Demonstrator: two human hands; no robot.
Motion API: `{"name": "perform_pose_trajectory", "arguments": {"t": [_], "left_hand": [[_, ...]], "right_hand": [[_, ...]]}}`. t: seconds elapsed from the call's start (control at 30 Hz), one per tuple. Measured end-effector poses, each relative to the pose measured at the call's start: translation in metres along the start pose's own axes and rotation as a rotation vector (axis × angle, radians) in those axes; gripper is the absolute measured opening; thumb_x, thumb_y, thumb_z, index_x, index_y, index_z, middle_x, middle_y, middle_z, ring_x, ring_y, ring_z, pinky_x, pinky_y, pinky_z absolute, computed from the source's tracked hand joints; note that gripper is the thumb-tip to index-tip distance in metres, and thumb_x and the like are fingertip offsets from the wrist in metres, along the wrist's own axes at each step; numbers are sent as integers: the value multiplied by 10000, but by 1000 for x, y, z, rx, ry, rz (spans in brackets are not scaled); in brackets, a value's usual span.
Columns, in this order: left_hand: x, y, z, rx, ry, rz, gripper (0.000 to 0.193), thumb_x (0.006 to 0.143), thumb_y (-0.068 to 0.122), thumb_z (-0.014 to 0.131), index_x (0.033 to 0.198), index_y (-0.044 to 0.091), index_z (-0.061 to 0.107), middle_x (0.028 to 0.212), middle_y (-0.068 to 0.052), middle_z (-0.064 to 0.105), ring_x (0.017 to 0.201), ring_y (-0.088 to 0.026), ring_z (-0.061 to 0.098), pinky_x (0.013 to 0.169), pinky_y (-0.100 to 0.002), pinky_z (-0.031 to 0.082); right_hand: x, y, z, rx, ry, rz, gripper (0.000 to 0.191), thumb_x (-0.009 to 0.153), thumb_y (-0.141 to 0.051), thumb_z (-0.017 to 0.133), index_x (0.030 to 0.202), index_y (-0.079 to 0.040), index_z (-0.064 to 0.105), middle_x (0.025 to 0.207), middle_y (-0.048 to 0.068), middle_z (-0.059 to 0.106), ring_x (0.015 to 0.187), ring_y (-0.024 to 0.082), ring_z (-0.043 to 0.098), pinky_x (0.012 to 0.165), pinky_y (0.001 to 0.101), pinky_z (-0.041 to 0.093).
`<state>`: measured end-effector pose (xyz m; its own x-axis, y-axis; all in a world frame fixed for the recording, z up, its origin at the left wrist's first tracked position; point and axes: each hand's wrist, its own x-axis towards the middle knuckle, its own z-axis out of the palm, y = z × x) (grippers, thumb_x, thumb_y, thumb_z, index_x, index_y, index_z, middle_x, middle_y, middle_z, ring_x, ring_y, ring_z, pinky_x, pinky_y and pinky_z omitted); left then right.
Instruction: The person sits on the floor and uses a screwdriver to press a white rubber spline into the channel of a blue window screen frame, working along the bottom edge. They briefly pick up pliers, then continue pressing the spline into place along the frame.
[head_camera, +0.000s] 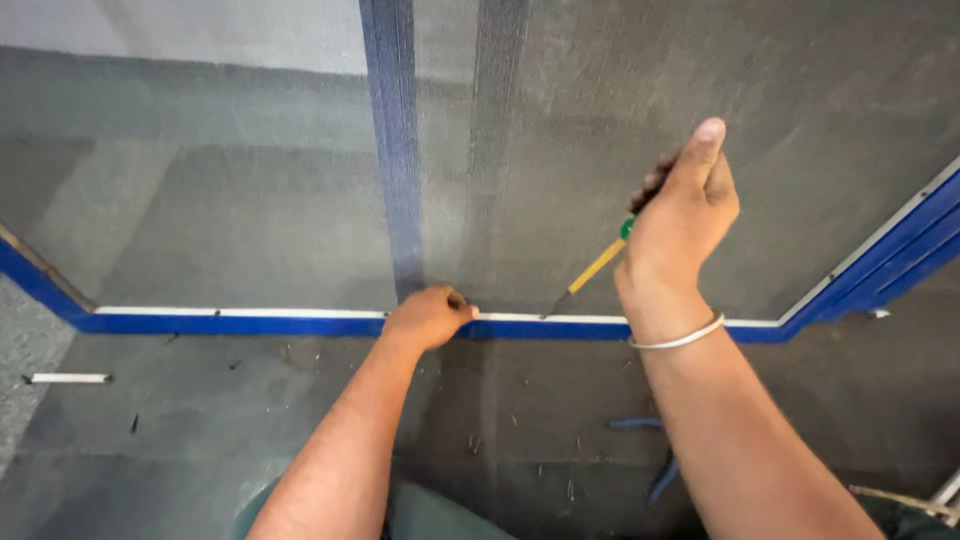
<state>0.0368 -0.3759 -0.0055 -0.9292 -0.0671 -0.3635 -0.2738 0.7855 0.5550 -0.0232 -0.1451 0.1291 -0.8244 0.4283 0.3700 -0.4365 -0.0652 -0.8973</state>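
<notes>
Now | left hand (428, 316) fingers pinch mesh (300, 210) at blue frame (240, 324) edge | right hand (680, 215) grips screwdriver (592, 270)

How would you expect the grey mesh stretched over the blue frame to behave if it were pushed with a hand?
The grey mesh is probably floppy: it looks thin and see-through, so it would likely sag inward. The left hand pins its edge on the blue frame while the right hand holds a screwdriver, suggesting it slips loose easily.

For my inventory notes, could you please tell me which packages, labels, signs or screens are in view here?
No packages, labels, signs or display screens show.
Only a grey mesh in a blue frame; the left hand presses on its edge, and the right hand holds a screwdriver.
</notes>
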Motion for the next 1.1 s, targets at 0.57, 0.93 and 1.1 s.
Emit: {"name": "perform_pose_trajectory", "arguments": {"t": [0.57,0.93,1.1], "left_hand": [[-4,6,-4,-28,-6,-4,439,880,521,673,1178,203,732,1261,-46,721,1219,-278,646,1032,-428,493],[-2,2,0,-44,5,7,444,867,519,694,1158,187,736,1255,-62,705,1208,-294,641,1024,-429,494],[-2,1,2,-55,19,10,417,866,518,690,1125,197,752,1217,-63,733,1186,-298,661,1025,-434,498]], "right_hand": [[-23,-14,7,-104,-37,-173,371,1084,-445,595,928,-111,546,772,-7,554,682,96,555,642,261,516],[41,-29,22,314,-1259,446,591,1001,-400,715,585,-188,353,495,-51,372,442,55,373,432,236,337],[25,-26,28,64,-396,264,462,1018,-435,647,673,-172,489,578,-46,496,519,89,503,486,263,457]]}}
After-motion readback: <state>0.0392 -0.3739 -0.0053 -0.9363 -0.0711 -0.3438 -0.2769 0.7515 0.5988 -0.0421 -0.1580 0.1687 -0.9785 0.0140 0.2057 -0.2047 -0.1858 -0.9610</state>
